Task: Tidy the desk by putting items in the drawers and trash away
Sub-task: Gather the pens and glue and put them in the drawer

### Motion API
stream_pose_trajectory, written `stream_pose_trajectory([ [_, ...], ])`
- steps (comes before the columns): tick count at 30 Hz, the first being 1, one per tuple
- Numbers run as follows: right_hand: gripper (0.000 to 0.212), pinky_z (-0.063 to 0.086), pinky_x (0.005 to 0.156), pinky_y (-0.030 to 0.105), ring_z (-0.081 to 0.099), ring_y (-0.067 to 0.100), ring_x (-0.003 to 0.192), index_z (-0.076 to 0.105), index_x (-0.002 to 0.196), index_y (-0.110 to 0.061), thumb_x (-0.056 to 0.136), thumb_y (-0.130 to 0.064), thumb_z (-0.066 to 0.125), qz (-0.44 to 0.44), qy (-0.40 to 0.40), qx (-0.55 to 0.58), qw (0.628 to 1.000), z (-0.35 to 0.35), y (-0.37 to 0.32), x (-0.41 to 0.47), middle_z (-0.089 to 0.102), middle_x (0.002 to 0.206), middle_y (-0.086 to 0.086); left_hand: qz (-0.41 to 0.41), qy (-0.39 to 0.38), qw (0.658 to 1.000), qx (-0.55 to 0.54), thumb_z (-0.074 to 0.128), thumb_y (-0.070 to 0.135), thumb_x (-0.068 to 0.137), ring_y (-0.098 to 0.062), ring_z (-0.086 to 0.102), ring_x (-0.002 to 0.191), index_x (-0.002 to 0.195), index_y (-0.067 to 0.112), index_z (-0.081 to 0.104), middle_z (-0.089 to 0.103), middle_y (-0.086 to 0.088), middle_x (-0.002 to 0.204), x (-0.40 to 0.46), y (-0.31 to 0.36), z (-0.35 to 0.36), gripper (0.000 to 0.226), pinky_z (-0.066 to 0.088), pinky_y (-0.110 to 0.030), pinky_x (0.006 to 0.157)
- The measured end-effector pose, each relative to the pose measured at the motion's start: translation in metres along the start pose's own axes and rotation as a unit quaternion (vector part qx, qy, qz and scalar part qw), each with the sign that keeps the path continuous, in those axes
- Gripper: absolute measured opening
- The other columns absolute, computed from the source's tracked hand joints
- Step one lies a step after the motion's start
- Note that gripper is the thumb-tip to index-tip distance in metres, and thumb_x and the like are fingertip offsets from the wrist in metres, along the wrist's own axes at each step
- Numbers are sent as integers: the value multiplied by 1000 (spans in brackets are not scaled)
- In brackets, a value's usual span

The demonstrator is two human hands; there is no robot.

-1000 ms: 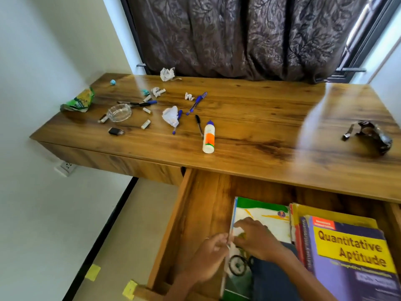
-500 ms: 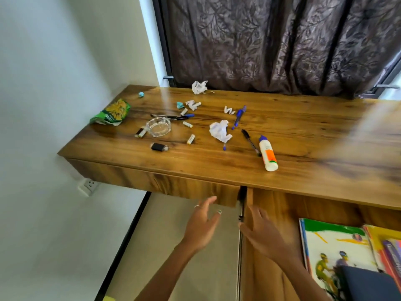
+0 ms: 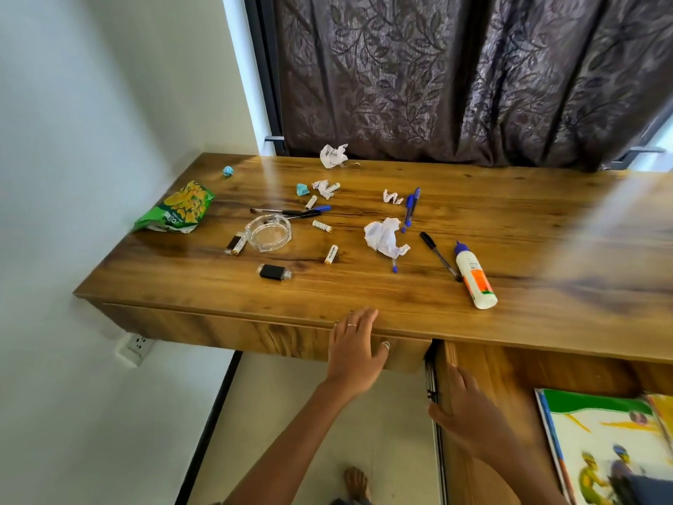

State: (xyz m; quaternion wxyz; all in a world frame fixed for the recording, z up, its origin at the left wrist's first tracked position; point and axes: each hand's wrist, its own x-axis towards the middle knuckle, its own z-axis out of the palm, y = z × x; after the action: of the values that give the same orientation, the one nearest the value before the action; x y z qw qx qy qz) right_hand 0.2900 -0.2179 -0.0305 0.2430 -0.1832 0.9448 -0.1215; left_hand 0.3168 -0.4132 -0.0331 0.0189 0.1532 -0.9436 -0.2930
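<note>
left hand [image 3: 355,349] flat on closed left drawer [image 3: 233,331] front, fingers [image 3: 358,318] straight, tips at bench [image 3: 546,256] edge | right hand [image 3: 469,417] open, fingers spread, on open right drawer [image 3: 488,366] side | pens, batteries, paper, glue [image 3: 475,280] on bench, apart from hands

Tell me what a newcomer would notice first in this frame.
Probably the litter across the wooden desk top: crumpled white paper, pens, batteries, a green snack packet at the left end. Next, the white glue bottle with the orange label lying near the front edge. Below, the left hand touches the closed drawer front.
</note>
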Motion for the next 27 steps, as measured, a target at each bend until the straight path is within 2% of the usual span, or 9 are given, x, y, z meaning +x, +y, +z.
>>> stream_pose_trajectory([
  [3, 53, 48, 89, 30, 56, 17, 113, 39, 137, -19, 93, -48, 43, 26, -21, -73, 997, -22, -13, 2, 46, 138, 4, 2, -23, 1000, -9, 46, 38, 95, -20, 6, 145, 149, 26, 18, 11, 5, 158, 13, -6, -6, 63, 9, -39, 117],
  [6, 25, 52, 79, 29, 62, 9, 87, 62, 90, -30, 94, -45, 43, 9, 52, -61, 997, -51, -37, 12, 64, 92, -8, 4, -26, 999, -28, 47, 39, 94, -20, 9, 144, 149, 27, 17, 11, 4, 158, 28, -16, -17, 63, 14, -39, 117],
  [8, 17, 53, 83, 30, 61, 11, 97, 61, 100, -32, 94, -39, 46, -43, 104, -61, 992, -68, -56, 29, 63, 106, -8, 8, -23, 999, -29, 46, 40, 95, -19, 11, 144, 149, 27, 17, 13, 4, 157, 40, -23, -25, 62, 17, -37, 117],
  [10, 32, 49, 90, 32, 54, 17, 114, 54, 122, -29, 91, -36, 51, -66, 167, -18, 984, -86, -77, 54, 54, 126, -4, 12, -24, 999, -26, 46, 40, 95, -17, 13, 143, 149, 27, 19, 16, 4, 156, 53, -31, -32, 62, 19, -33, 115],
  [14, 55, 43, 100, 38, 41, 23, 129, 40, 137, -23, 87, -33, 60, -30, 249, 102, 963, -113, -112, 113, 43, 141, 3, 54, -12, 998, 25, 29, 54, 89, -15, 19, 141, 147, 29, 23, 22, 10, 153, 74, -53, -40, 64, 24, -34, 116],
  [18, 78, 41, 101, 43, 35, 27, 133, 25, 145, -22, 81, -41, 67, 20, 243, 96, 965, -125, -126, 171, 34, 147, 7, 107, -22, 994, 19, 33, 54, 89, -3, 12, 140, 146, 36, 24, 20, 19, 152, 81, -78, -36, 61, 19, -33, 117],
  [20, 82, 43, 99, 42, 38, 27, 131, 24, 144, -24, 78, -41, 70, 33, 206, 104, 973, -127, -128, 193, 37, 145, 7, 131, -5, 991, 35, 43, 51, 87, 0, 21, 135, 142, 36, 33, 33, 20, 147, 84, -87, -36, 58, 28, -31, 111],
  [23, 63, 48, 86, 33, 50, 23, 120, 36, 138, -26, 83, -22, 67, 37, 170, 143, 974, -124, -129, 215, 48, 137, 5, 144, -9, 988, 49, 49, 51, 76, -2, 37, 125, 131, 35, 47, 49, 20, 134, 90, -87, -36, 57, 43, -23, 98],
  [27, 35, 40, 60, 14, 57, 12, 91, 59, 118, -22, 89, -4, 52, 44, 218, 194, 955, -128, -127, 229, 63, 119, 3, 144, -19, 988, 57, 47, 54, 70, -1, 41, 117, 123, 36, 54, 56, 22, 125, 103, -76, -40, 56, 44, -19, 94],
])
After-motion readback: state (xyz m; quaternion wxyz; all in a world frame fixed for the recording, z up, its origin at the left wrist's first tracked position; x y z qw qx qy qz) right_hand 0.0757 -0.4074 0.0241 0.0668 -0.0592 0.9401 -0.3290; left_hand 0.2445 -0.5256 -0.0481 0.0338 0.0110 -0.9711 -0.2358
